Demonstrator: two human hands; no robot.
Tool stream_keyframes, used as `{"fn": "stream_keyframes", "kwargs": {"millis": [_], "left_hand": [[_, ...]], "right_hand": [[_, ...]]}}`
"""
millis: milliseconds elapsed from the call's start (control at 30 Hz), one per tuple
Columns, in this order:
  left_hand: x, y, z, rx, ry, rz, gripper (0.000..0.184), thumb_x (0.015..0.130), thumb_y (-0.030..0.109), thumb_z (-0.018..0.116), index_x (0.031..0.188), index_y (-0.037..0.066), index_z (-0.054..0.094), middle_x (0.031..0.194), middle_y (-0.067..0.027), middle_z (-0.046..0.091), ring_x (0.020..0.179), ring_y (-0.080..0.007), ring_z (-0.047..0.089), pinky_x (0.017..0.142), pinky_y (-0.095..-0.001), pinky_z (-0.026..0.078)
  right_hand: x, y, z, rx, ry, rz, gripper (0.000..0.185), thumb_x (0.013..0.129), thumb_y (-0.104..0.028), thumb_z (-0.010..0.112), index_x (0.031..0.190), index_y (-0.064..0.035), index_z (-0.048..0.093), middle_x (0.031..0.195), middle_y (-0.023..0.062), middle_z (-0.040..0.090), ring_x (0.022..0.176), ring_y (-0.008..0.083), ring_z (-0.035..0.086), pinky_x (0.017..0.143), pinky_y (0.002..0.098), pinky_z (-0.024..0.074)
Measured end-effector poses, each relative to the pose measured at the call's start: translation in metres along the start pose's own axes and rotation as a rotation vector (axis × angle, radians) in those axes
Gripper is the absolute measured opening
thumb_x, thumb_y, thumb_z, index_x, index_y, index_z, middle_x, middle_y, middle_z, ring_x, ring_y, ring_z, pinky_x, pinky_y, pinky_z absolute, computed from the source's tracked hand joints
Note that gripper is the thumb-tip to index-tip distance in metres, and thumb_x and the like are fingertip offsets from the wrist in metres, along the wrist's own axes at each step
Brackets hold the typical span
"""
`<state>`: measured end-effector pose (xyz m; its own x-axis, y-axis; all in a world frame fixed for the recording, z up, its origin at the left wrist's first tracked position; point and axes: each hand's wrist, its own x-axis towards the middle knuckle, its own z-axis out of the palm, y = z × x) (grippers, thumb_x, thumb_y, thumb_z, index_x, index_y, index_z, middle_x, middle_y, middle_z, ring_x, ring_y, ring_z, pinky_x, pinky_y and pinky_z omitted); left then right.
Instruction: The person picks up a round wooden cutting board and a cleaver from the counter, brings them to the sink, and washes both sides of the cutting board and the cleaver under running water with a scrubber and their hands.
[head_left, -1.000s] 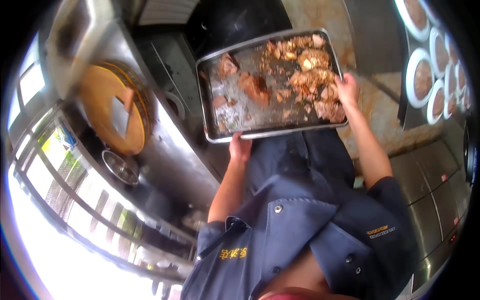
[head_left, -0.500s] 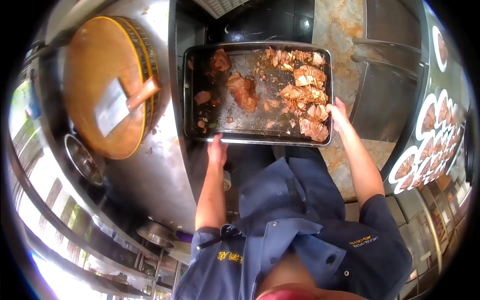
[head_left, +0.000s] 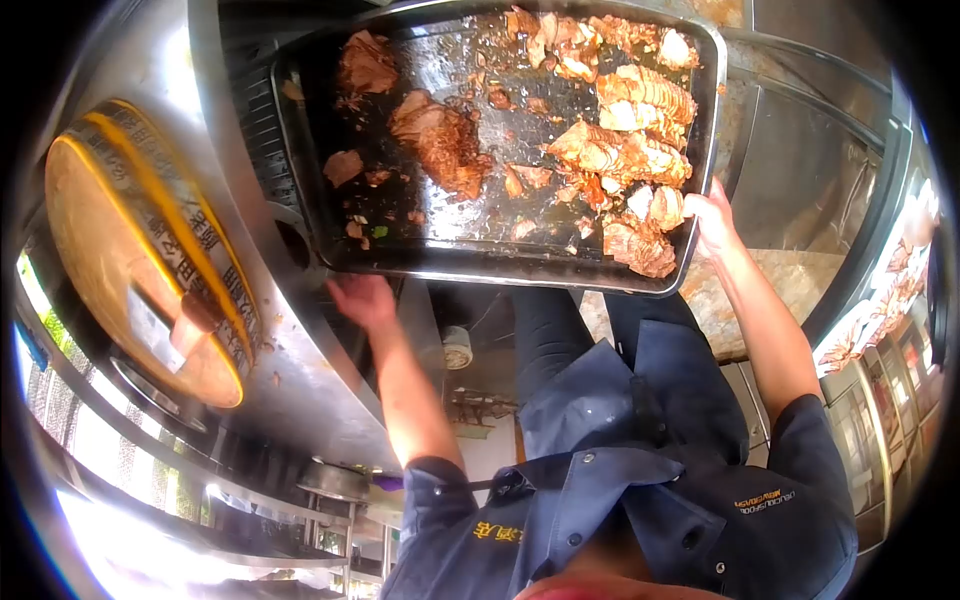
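A dark rectangular metal tray (head_left: 470, 255) spans the upper middle of the head view, bearing cooked meat. Sliced meat pieces (head_left: 620, 155) line its right side, and a larger browned chunk (head_left: 440, 145) sits left of centre among scraps and juices. My right hand (head_left: 712, 220) grips the tray's right rim, thumb over the edge and the other fingers hidden beneath. At the near left corner, my left hand (head_left: 365, 300) bears the tray from below; its fingers partly disappear under the edge.
To the left, a round wooden chopping block (head_left: 110, 260) stands on a steel counter (head_left: 300, 370), with a cleaver (head_left: 165, 335) lying on it. Steel panels (head_left: 800, 170) are at the right. A metal pot (head_left: 335, 480) sits on a lower shelf.
The tray has come closer and looks larger. My left hand has shifted left along the near edge to the corner. The chopping block now appears farther left and more tilted.
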<state>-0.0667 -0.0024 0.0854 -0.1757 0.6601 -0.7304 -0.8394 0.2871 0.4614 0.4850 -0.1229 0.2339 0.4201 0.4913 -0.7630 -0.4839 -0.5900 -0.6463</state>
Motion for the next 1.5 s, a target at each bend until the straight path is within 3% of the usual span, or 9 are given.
{"fn": "stream_keyframes", "kwargs": {"millis": [267,467,800,833,1000,1167,1333,1433,1500], "left_hand": [[0.067,0.025,-0.023,0.189,0.12,0.139,0.061,0.111,0.04,0.047,0.152,-0.006,0.054,0.159,-0.0231,0.054,0.148,-0.0406,0.049,0.13,-0.0563,0.033],[0.056,0.085,-0.008,-0.232,0.041,0.424,0.031,0.11,0.012,0.055,0.133,-0.008,0.062,0.143,-0.0188,0.066,0.131,-0.032,0.065,0.118,-0.0427,0.054],[-0.007,0.053,0.081,-0.063,-0.023,0.533,0.034,0.114,0.015,0.05,0.138,-0.008,0.06,0.138,-0.0175,0.07,0.123,-0.0281,0.071,0.111,-0.0392,0.059],[-0.013,0.042,0.072,-0.176,-0.266,0.25,0.034,0.114,0.015,0.051,0.137,-0.008,0.06,0.138,-0.0175,0.07,0.123,-0.0273,0.071,0.109,-0.0377,0.06],[-0.096,-0.06,0.093,-0.033,-0.099,0.139,0.034,0.111,0.01,0.056,0.143,-0.005,0.058,0.145,-0.018,0.066,0.134,-0.0254,0.063,0.118,-0.0394,0.052],[-0.186,-0.137,0.1,0.257,0.016,-0.099,0.038,0.111,0.015,0.061,0.145,-0.001,0.057,0.139,-0.0147,0.068,0.127,-0.0283,0.068,0.107,-0.0458,0.06],[-0.211,-0.161,0.065,0.276,-0.183,-0.291,0.043,0.11,0.022,0.065,0.148,0.004,0.056,0.138,-0.0086,0.069,0.122,-0.0204,0.071,0.096,-0.0349,0.064],[-0.24,-0.14,0.07,0.322,-0.267,-0.286,0.047,0.109,0.021,0.066,0.153,0.008,0.052,0.14,-0.0063,0.068,0.123,-0.0186,0.069,0.096,-0.0352,0.063],[-0.258,-0.131,0.067,0.337,-0.241,-0.305,0.051,0.109,0.02,0.066,0.156,0.01,0.049,0.142,-0.0059,0.067,0.124,-0.0189,0.069,0.096,-0.037,0.064]], "right_hand": [[-0.004,0.008,-0.001,0.12,-0.055,-0.019,0.059,0.08,0.004,0.059,0.138,0.0051,0.059,0.113,0.0094,0.074,0.093,0.0165,0.073,0.084,0.0297,0.0596],[0.001,0.007,-0.005,0.129,-0.121,0.002,0.059,0.081,0.002,0.061,0.139,0.0041,0.057,0.119,0.0133,0.073,0.099,0.0202,0.074,0.089,0.0339,0.0614],[-0.001,0.025,-0.02,0.169,-0.067,0.042,0.065,0.083,0.005,0.057,0.148,0.0021,0.048,0.11,0.011,0.07,0.089,0.0174,0.07,0.083,0.0318,0.0584],[-0.001,0.031,-0.026,0.153,-0.024,0.052,0.064,0.084,0.005,0.058,0.147,0.0019,0.048,0.109,0.0103,0.07,0.089,0.0172,0.069,0.084,0.0316,0.0582],[-0.017,0.024,-0.061,0.087,-0.028,0.105,0.069,0.08,-0.003,0.058,0.147,0.0025,0.048,0.122,0.0131,0.067,0.104,0.0251,0.071,0.092,0.039,0.0618],[0.011,0.0,-0.069,0.056,-0.191,0.04,0.07,0.078,0.0,0.056,0.147,0.0019,0.053,0.135,0.0124,0.066,0.123,0.0288,0.064,0.109,0.0404,0.0522],[0.159,0.031,-0.041,-0.105,-0.384,0.053,0.06,0.08,0.006,0.054,0.14,0.0011,0.058,0.124,0.0114,0.069,0.105,0.0241,0.071,0.09,0.0387,0.0589],[0.213,-0.002,0.041,-0.249,-0.477,0.226,0.036,0.097,-0.009,0.061,0.13,0.003,0.063,0.118,0.0143,0.072,0.108,0.0264,0.071,0.093,0.0428,0.0606],[0.244,-0.028,0.104,-0.298,-0.477,0.158,0.043,0.101,-0.015,0.062,0.141,-0.0007,0.058,0.138,0.0138,0.064,0.124,0.0287,0.063,0.104,0.0427,0.0537]]}}
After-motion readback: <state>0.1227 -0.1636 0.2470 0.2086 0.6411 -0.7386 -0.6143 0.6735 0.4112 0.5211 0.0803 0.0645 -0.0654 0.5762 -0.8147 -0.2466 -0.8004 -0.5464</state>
